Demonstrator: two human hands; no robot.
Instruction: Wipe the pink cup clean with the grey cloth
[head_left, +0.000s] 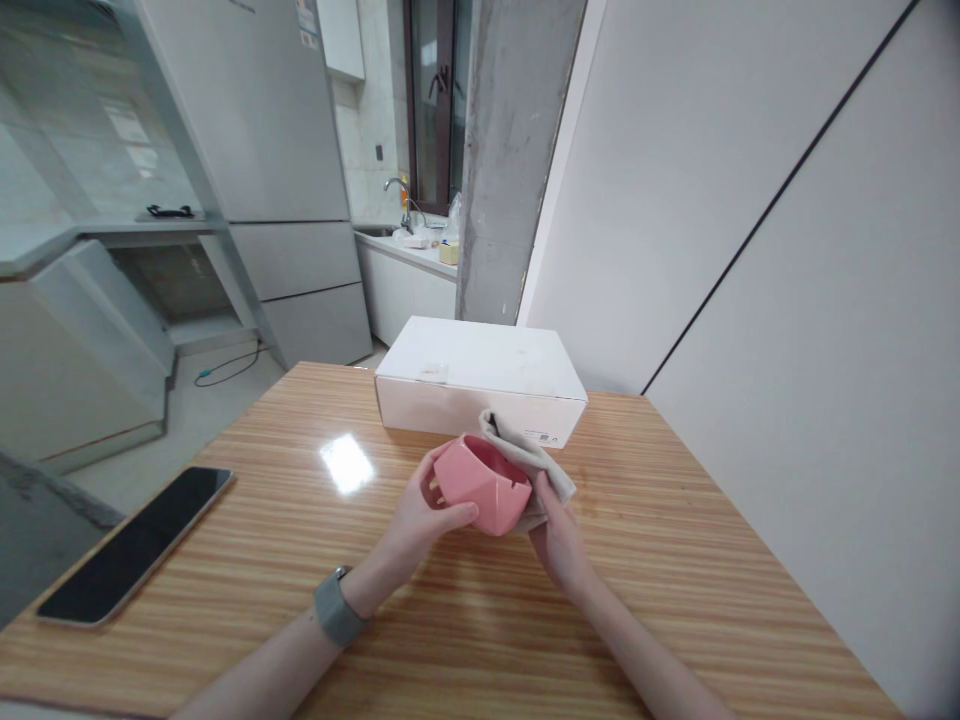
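Note:
Tilted above the table, a pink faceted bowl (480, 492) with a small notch in its rim shows its hollow inside. My left hand (431, 510) grips its left side, thumb across the front and fingers behind. A light grey cloth (531, 452) is pinched in my right hand (556, 530), folded against the bowl's right rim and side. Part of the cloth sticks up behind the bowl, and the tips of some right fingers are hidden under it.
Just beyond my hands lies a closed white box (480, 365) on the striped wooden table (675, 580). A black-screened phone or tablet (139, 550) rests at the left edge. A white wall (810, 330) borders the right side, with a fridge (262, 120) behind.

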